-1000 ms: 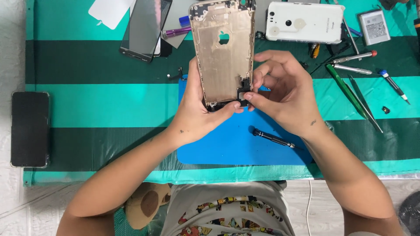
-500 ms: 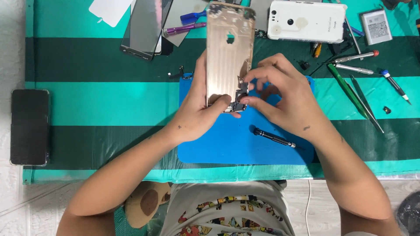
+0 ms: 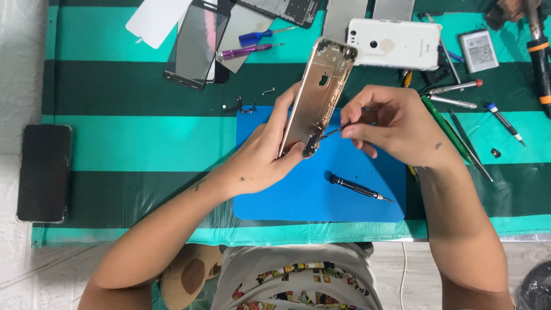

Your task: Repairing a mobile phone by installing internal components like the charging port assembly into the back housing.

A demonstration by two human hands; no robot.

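Note:
My left hand (image 3: 265, 154) grips a gold phone rear housing (image 3: 319, 92) by its lower end, holding it tilted on edge above the blue work mat (image 3: 298, 195). My right hand (image 3: 396, 121) pinches a thin dark flex cable (image 3: 333, 131) that runs from the housing's lower corner, pulled out sideways. A black screwdriver (image 3: 359, 188) lies on the mat just below my right hand.
A dark phone (image 3: 43, 172) lies at the far left. A white phone back (image 3: 394, 42), screen panels (image 3: 195, 49), purple and blue screwdrivers (image 3: 247, 51), a battery (image 3: 477, 50) and several tools (image 3: 459, 123) lie on the green striped cloth behind and right.
My left hand has turned the housing from flat-on to edge-on and tilted it right. My right hand has drawn away from the lower corner, pulling the cable out.

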